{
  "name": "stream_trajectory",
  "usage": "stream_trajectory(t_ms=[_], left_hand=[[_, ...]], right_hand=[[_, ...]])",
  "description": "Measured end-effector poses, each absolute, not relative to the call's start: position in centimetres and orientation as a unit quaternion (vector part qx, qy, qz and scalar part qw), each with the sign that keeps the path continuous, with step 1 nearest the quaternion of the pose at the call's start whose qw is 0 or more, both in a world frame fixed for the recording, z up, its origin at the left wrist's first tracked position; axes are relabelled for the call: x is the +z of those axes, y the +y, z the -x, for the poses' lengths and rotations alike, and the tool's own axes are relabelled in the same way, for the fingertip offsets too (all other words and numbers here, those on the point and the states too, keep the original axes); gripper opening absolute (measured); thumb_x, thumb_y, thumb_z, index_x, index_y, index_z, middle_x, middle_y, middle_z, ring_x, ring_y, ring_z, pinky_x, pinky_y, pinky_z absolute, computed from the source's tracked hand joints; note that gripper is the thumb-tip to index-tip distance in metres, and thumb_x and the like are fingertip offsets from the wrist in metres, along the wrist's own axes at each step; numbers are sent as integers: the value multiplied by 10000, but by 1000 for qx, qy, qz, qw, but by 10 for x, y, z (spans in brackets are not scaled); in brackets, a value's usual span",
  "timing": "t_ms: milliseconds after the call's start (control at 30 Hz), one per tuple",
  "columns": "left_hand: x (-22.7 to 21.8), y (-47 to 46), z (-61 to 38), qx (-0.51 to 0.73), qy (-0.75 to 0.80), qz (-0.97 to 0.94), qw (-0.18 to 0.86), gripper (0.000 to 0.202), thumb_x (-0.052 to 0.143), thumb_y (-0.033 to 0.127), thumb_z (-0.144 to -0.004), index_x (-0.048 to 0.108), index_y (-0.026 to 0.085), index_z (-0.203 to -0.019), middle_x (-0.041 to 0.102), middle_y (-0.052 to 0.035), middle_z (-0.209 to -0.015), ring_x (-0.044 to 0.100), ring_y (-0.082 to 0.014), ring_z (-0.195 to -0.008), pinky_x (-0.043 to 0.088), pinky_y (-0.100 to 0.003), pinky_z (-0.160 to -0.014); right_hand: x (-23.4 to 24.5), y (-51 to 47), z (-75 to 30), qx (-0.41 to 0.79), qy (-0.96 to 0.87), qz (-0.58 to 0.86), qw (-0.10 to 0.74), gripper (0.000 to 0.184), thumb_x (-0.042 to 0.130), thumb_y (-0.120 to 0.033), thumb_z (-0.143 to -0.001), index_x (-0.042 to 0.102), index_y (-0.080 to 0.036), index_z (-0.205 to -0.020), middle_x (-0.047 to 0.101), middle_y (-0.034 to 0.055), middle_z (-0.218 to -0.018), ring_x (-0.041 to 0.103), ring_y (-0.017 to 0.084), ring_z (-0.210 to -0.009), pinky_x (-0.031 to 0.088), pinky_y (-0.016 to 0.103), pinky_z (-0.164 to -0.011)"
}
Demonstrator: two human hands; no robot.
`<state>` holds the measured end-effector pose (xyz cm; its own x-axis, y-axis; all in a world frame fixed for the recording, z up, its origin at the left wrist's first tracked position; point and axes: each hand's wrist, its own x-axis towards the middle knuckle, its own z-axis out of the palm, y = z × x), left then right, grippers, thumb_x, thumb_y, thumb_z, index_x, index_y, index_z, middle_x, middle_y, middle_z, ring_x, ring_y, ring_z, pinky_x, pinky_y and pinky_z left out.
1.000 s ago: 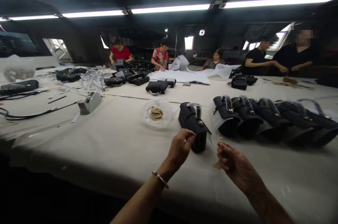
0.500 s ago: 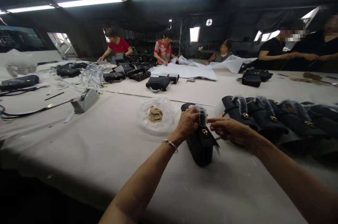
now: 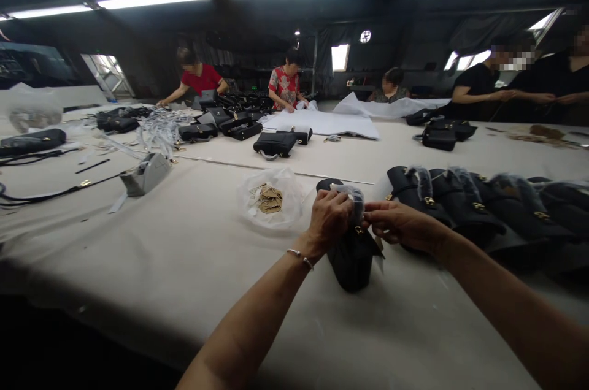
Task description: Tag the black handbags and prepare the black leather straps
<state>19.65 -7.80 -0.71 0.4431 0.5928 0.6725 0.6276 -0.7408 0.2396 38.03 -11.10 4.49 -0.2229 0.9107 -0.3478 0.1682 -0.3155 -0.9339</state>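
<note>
1. Black bag (image 3: 352, 264): near side of table (image 3: 184, 255), wrapped handle (image 3: 357, 207) up.
2. Left hand (image 3: 329, 218): fingers curled on handle.
3. Right hand (image 3: 398, 223): fingertips narrow, at handle's right side; can't tell if pinching anything.
4. Progress: handle wrap on; handwork there looks unfinished.
5. Bag row (image 3: 416, 203), right: wrapped handles too; completion unclear.
6. Tan cards (image 3: 269, 198) in plastic bag (image 3: 243, 206), left: plenty remain.

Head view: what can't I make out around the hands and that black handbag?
All in the head view:
Left hand: its fingertips, hidden behind its own knuckles.
Right hand: anything between its fingertips, too small and blurred.
Black boxy handbag: part of its top, covered by the left hand.
Row of black handbags: far right end, cut off by the picture's edge.
Tan flat pieces: any print, too small.
</note>
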Motion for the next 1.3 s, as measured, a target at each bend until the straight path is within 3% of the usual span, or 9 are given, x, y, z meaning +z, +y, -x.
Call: stream_trajectory(t_ms=[167, 333, 433, 533, 633, 833, 967, 1167, 1300], left_hand=[[-9, -100, -181, -429, -392, 813, -22, 157, 579, 200, -920, 666, 194, -790, 675, -60, -887, 580, -219, -899, 403, -373, -871], [-5, -121, -173, -541, -330, 684, -361, 55, 627, 171, -815, 638, 185, -763, 673, -39, -935, 606, -177, -901, 458, -309, -866], [-4, -125, -176, -541, -269, 592, -533, 80, 623, 230, -816, 619, 164, -772, 675, -38, -899, 598, -160, -852, 461, -276, -816], [-6, -125, -181, -566, -260, 523, -582, 162, 666, 300, -803, 589, 164, -759, 623, -4, -781, 573, -145, -805, 451, -257, -803], [-10, -123, -184, -593, -256, 484, -590, 159, 666, 295, -794, 584, 163, -760, 605, 1, -771, 553, -128, -766, 444, -242, -772], [-21, -126, -184, -603, -259, 463, -595, 197, 677, 318, -830, 561, 167, -780, 464, 55, -659, 365, -61, -554, 324, -182, -535], [-27, -140, -187, -620, -281, 512, -523, 181, 711, 334, -828, 659, 162, -811, 588, -41, -1020, 497, -77, -673, 449, -207, -604], [-37, -170, -192, -590, -318, 649, -361, 226, 558, 251, -959, 730, 263, -1104, 415, -87, -1524, 654, -194, -1001, 578, -372, -901], [-31, -171, -184, -523, -315, 765, -205, 367, 453, 172, -994, 646, 277, -1288, 467, -86, -1518, 551, -262, -1288, 499, -418, -1071]], right_hand=[[39, -110, -393, 509, -534, 596, 317, 473, 830, -228, -612, 723, -188, -1070, 691, 11, -702, 577, 124, -599, 362, 172, -439], [42, -111, -400, 468, -579, 612, 266, 142, 845, -188, -564, 764, -161, -678, 654, 13, -538, 544, 126, -486, 390, 207, -431], [48, -111, -400, 484, -589, 601, 240, 137, 873, -188, -549, 751, -153, -600, 686, 35, -577, 574, 130, -518, 401, 186, -435], [53, -113, -399, 515, -563, 600, 241, 201, 904, -239, -544, 751, -149, -638, 616, 8, -490, 460, 79, -399, 271, 162, -333], [53, -119, -396, 553, -512, 588, 295, 297, 905, -337, -592, 735, -153, -752, 596, -10, -522, 407, 54, -375, 227, 149, -300], [35, -139, -370, 576, -415, 558, 429, 452, 954, -315, -516, 623, -176, -791, 675, 25, -707, 626, 117, -541, 547, 203, -464], [24, -148, -349, 551, -393, 548, 492, 527, 979, -342, -469, 559, -191, -749, 666, 9, -688, 685, 165, -606, 595, 236, -511], [20, -151, -339, 510, -417, 550, 513, 598, 937, -531, -509, 513, -197, -767, 524, -93, -492, 392, 28, -324, 236, 117, -280], [23, -152, -347, 530, -444, 547, 471, 589, 880, -602, -575, 528, -201, -825, 425, -124, -402, 296, 19, -293, 156, 123, -295]])
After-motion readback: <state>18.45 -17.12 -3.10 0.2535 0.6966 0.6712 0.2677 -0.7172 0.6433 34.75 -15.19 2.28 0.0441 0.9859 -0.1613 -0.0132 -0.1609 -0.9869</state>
